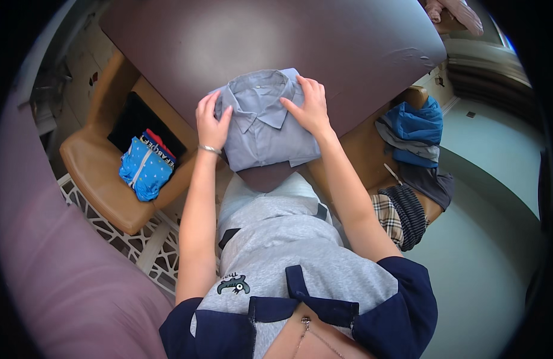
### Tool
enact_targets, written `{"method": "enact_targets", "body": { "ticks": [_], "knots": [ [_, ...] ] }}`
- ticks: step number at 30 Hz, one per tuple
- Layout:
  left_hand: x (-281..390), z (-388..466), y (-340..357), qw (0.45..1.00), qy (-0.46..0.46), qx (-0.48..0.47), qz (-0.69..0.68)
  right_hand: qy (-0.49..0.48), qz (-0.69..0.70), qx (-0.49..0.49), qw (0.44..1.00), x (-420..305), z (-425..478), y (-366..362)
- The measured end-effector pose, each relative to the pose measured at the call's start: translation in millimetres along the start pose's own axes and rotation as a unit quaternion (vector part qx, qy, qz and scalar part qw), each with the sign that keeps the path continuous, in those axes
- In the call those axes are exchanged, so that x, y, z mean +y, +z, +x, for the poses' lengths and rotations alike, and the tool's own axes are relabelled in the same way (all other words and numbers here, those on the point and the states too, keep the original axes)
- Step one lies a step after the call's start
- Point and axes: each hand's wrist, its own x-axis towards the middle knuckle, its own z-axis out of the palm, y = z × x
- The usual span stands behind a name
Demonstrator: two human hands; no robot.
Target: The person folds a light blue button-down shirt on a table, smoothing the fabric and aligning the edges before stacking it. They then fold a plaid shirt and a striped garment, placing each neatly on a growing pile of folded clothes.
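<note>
A folded grey-blue collared shirt [269, 139] lies on the near corner of the dark table [276, 40], its collar towards the far side. My left hand [213, 119], with a bangle at the wrist, rests on the shirt's left edge beside the collar, thumb and fingers apart. On the other side, my right hand [312, 105] touches the shirt near its upper right edge, the thumb by the collar and the fingers spread over the shoulder. Neither hand is closed around the cloth.
At the left, a tan chair [96, 179] holds a folded blue patterned garment [144, 168] and a dark cushion or cloth [130, 114]. At the right, blue and grey garments [415, 121], a plaid garment [387, 215] and a dark ribbed garment [411, 220] lie on another tan chair [357, 150].
</note>
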Motion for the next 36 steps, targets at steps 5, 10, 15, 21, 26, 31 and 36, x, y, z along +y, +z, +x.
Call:
{"method": "enact_targets", "body": {
  "ticks": [5, 10, 15, 21, 26, 31, 36],
  "knots": [
    [-23, 28, 2, 0.955, -0.117, -0.153, -0.224, 0.025, 0.044, -0.094, 0.994, 8, 20, 4],
    [-1, 27, -2, 0.986, -0.122, -0.054, -0.104, -0.020, 0.032, -0.040, 0.998, -14, 31, 9],
    [-23, 15, 36, 0.991, -0.021, 0.094, 0.096, -0.044, 0.100, 0.015, 0.994, 14, 30, 26],
    [28, 8, 15, 0.975, 0.091, 0.122, 0.163, 0.143, 0.217, 0.075, 0.963, 40, -33, -48],
    [82, -14, 34, 0.946, 0.261, -0.087, 0.170, 0.227, 0.234, -0.036, 0.945, 39, -107, -64],
    [92, -31, 57, 0.915, 0.264, -0.239, 0.191, 0.374, 0.435, -0.077, 0.816, 27, -132, -49],
    [118, -28, 62, 0.867, 0.356, -0.329, 0.111, 0.250, 0.287, -0.028, 0.924, 6, -137, -45]
  ]
}}
